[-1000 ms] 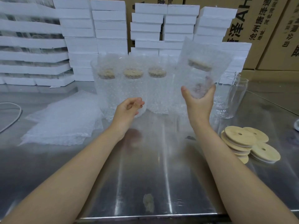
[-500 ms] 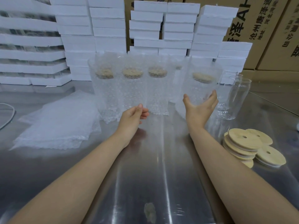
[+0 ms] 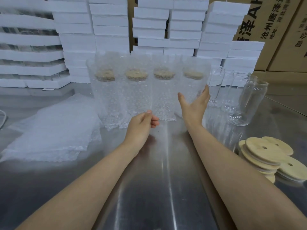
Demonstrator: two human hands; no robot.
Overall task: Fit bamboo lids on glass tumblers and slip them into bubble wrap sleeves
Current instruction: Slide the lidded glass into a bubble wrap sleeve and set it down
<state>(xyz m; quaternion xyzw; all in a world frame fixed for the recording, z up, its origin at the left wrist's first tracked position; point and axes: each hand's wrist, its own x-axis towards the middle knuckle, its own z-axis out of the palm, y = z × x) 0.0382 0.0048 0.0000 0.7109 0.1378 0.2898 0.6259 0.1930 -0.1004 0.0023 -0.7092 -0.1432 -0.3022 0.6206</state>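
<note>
**Right hand spread against the last wrapped tumbler**

The right hand (image 3: 194, 106) was wide open just right of centre. Its thumb was splayed to the left and its fingers were straight, laid against the lower right side of the rightmost wrapped tumbler (image 3: 193, 87) without closing on it. The left hand (image 3: 141, 126) sat lower, near mid-frame, with fingers loosely curled and nothing in them. Its thumb tip lay at the bottom edge of the next sleeve over; whether it touched could not be told.

That tumbler closed a row (image 3: 136, 93) of four, upright and side by side across the middle of the frame. Each one's lid (image 3: 193, 74) showed as a tan disc through the bubble wrap near the top.

Right of the row stood a cluster of bare tumblers (image 3: 247, 102), upright and unlidded. Loose lids (image 3: 262, 151) lay in an overlapping heap at the lower right. Flat sleeves (image 3: 54, 130) were piled at the left. All of this rested on a shiny metal tabletop (image 3: 166, 188).

White foam blocks (image 3: 109, 22) were stacked across the top of the frame. Printed cardboard boxes (image 3: 274, 30) filled the upper right corner. A thin cable (image 3: 3, 117) curved in at the left edge.
</note>
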